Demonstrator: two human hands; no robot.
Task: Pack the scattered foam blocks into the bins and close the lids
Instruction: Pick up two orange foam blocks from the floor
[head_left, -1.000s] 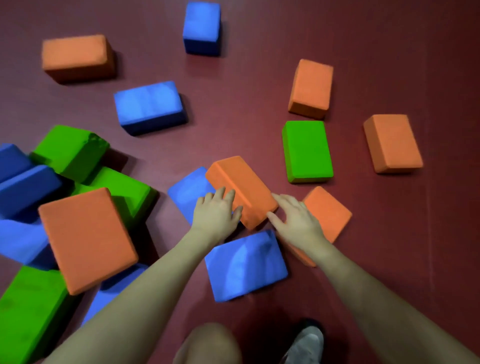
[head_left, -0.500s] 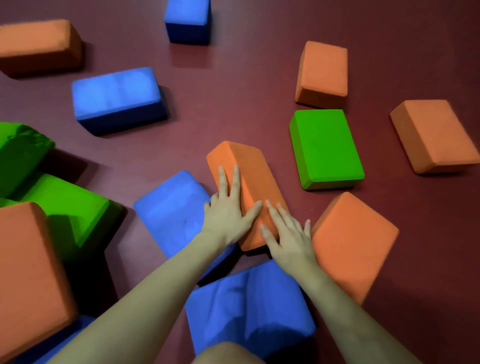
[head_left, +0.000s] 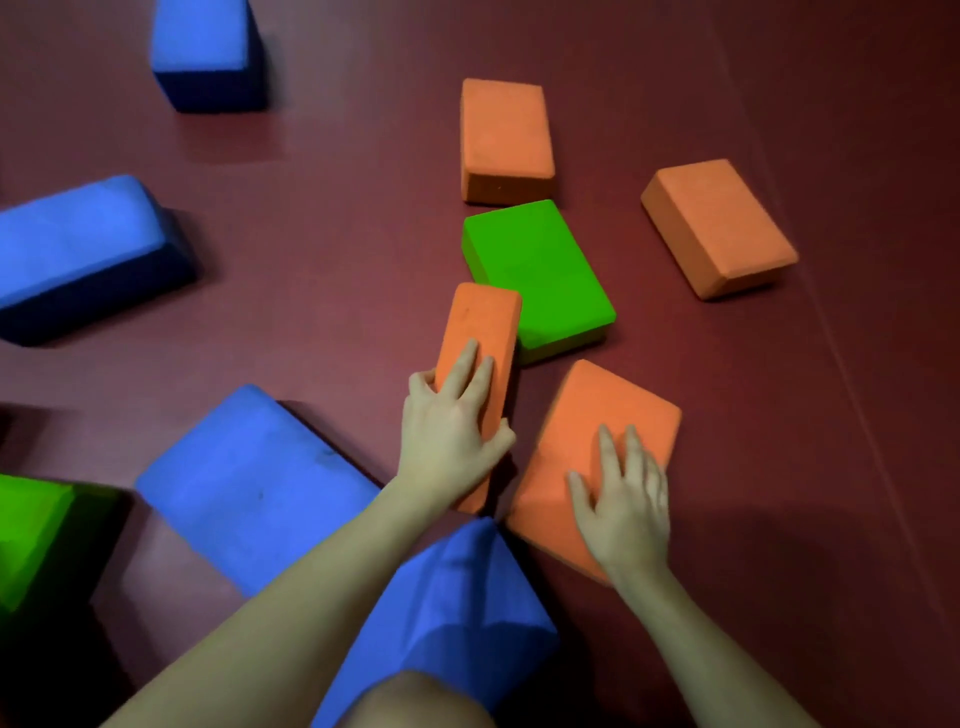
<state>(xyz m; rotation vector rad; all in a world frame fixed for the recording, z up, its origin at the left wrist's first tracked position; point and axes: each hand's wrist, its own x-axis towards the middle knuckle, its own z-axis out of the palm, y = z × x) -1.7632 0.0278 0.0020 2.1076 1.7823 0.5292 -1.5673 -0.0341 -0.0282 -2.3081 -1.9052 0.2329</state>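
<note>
1. Head view: left hand (head_left: 448, 431) grasps an orange block on edge (head_left: 480, 364), thumb round its side.
2. Right hand (head_left: 626, 501), fingers straight, rests flat on the orange block (head_left: 597, 441) just right of it.
3. Foam probably light, soft, grippy; clamp the long sides. No bins visible.

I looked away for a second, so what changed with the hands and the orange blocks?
The left hand now grips the narrow orange block, tipped onto its edge against the green block. The right hand left it and now rests flat on the neighbouring wide orange block. Other blocks lie as before.
</note>
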